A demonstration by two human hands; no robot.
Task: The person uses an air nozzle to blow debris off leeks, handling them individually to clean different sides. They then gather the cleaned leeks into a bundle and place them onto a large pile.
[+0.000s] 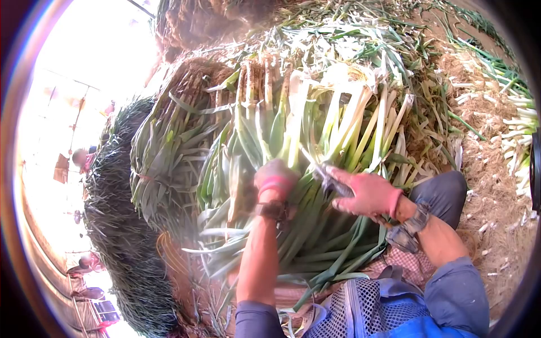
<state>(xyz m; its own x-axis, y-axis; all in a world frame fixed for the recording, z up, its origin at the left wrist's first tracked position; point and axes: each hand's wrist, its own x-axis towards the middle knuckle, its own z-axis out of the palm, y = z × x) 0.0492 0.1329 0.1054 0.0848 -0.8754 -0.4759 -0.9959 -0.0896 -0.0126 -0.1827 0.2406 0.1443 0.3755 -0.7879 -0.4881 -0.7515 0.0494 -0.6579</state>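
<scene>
Both my hands wear pink gloves and are over a heap of long green onions (248,135) with white stems and roots. My left hand (276,176) is closed among the green leaves at the middle of the heap; motion blurs it, and what it grips is hidden. To its right, my right hand (366,194) is wrapped round the dark handle of a small cutting tool (322,173). The tool's thin blade points up and left toward the stems. Peeled, whiter stems (349,121) lie just beyond my right hand.
A tall stack of green onions (121,225) stands at the left. Loose leaves and trimmings (360,39) lie at the back. On the right, cut roots (496,225) cover the ground beside more white stems (518,127). People (90,262) are far off at the left.
</scene>
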